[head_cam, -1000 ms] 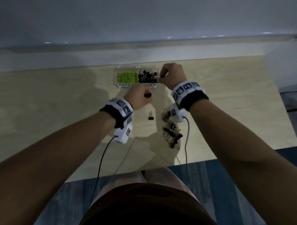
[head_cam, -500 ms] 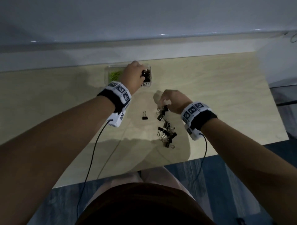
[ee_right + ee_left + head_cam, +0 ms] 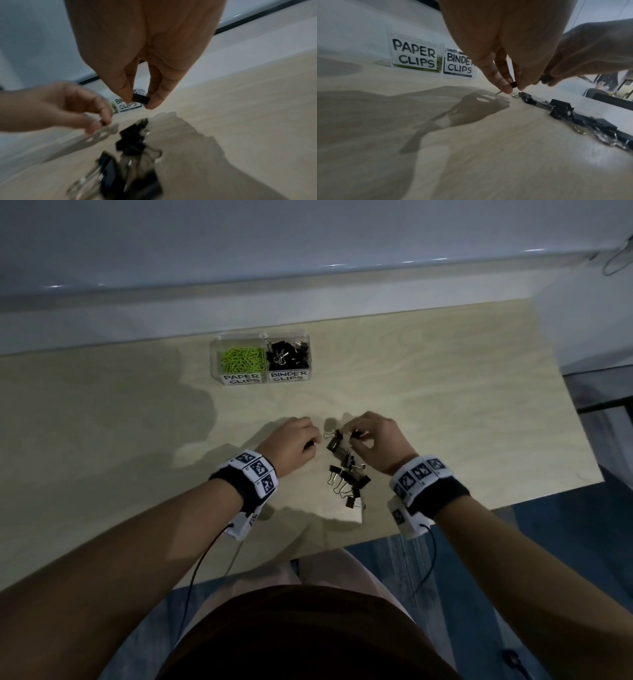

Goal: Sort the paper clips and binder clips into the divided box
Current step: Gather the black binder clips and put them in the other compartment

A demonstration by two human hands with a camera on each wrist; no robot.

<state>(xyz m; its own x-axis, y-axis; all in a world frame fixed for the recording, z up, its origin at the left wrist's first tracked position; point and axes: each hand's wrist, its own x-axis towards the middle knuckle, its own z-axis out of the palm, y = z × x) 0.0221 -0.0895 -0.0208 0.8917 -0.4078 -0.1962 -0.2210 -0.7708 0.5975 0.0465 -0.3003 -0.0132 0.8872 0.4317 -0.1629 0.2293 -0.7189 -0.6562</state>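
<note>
A clear divided box (image 3: 221,361) stands at the table's far side, with green paper clips (image 3: 242,360) in its left cell and black binder clips (image 3: 288,356) in its right cell. A pile of loose black binder clips (image 3: 346,477) lies between my hands. My left hand (image 3: 309,444) pinches one small binder clip (image 3: 513,85) low over the table, left of the pile. At the pile's far end, my right hand (image 3: 354,436) pinches another binder clip (image 3: 140,100) between thumb and fingers, above the table.
The box fronts carry the labels PAPER CLIPS (image 3: 414,56) and BINDER CLIPS (image 3: 458,65). The wooden table (image 3: 445,405) ends at a near edge just behind my wrists. A white wall ledge (image 3: 308,299) runs behind the box. Wrist cables (image 3: 202,563) hang off the table.
My left hand came back from the box's binder cell and now pinches the lone clip beside the pile. My right hand, at the pile before, now holds a clip.
</note>
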